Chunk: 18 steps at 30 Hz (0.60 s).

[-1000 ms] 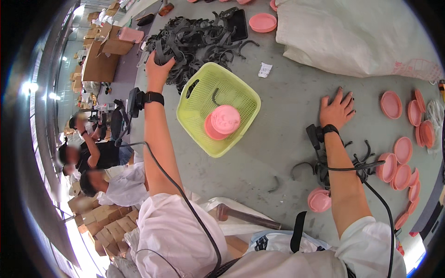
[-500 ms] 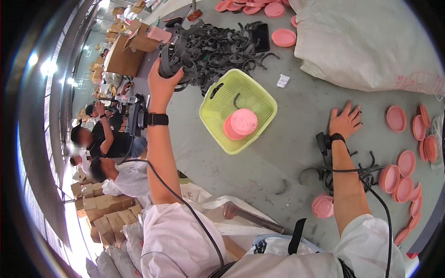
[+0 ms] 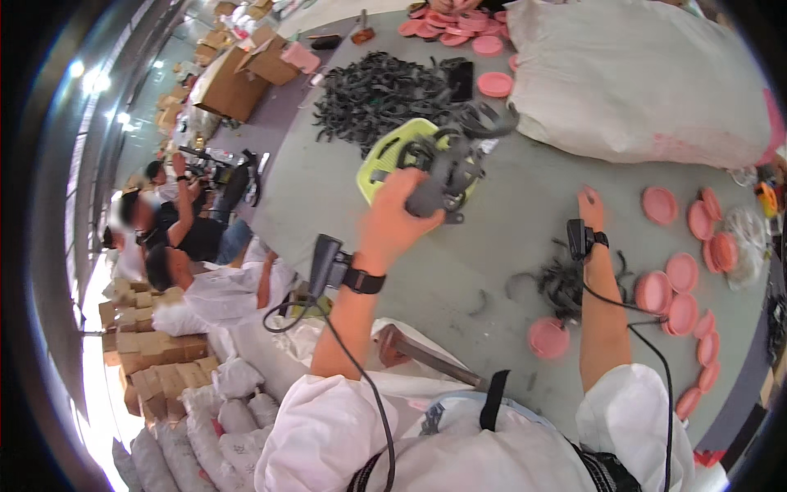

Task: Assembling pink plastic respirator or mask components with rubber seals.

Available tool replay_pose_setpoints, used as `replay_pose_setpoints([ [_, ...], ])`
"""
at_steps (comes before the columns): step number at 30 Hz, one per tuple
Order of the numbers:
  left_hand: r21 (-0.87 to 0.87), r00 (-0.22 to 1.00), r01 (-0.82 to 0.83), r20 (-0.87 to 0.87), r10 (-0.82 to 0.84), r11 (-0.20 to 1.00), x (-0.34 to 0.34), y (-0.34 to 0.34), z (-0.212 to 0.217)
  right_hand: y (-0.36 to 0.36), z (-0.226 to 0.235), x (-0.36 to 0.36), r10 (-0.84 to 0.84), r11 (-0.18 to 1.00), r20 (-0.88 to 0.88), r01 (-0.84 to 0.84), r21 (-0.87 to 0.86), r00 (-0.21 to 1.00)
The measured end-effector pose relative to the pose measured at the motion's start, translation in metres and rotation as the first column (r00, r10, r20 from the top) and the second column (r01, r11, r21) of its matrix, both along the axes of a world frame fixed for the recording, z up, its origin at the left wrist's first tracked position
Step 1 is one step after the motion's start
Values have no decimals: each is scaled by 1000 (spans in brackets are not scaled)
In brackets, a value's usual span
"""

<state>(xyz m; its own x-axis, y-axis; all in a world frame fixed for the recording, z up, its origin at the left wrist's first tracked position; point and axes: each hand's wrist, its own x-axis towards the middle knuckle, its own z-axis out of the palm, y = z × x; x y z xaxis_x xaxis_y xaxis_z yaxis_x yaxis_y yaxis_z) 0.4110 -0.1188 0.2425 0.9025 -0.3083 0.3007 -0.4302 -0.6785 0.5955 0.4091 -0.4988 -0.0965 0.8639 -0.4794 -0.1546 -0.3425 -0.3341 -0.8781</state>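
My left hand (image 3: pixel 398 217) is closed on a bunch of dark grey curved strips (image 3: pixel 449 176), above the light green perforated basket (image 3: pixel 379 168). The bunch and the hand hide most of the basket's inside. My right hand (image 3: pixel 591 210) is on the grey table to the right, its fingers curled in and nothing visible in them. Below it, beside my right forearm, lies a small heap of dark strips (image 3: pixel 561 287). A round pink lid-like piece (image 3: pixel 548 338) sits close to that heap.
A large pile of dark strips (image 3: pixel 369 98) covers the far left, a black phone (image 3: pixel 461 80) at its edge. Pink round pieces (image 3: pixel 682 314) line the right. A big white sack (image 3: pixel 631 90) stands far right. Near me lies a mallet-like tool (image 3: pixel 426 357). People (image 3: pixel 197 238) sit left.
My left hand has moved from the pile toward me and right, bringing a bunch of strips over the basket. My right hand, flat and spread before, has curled its fingers.
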Motion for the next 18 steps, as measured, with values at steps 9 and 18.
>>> replay_pose_setpoints([
  [9, -64, 933, 319, -154, -325, 946, -105, -136, -112, 13, 168, -182, -372, 781, 137, 231, 580, 918],
  [18, 409, 910, 413, -232, -345, 814, -131, -196, -189, 28, 91, -340, -187, 879, -96, 210, 428, 978],
])
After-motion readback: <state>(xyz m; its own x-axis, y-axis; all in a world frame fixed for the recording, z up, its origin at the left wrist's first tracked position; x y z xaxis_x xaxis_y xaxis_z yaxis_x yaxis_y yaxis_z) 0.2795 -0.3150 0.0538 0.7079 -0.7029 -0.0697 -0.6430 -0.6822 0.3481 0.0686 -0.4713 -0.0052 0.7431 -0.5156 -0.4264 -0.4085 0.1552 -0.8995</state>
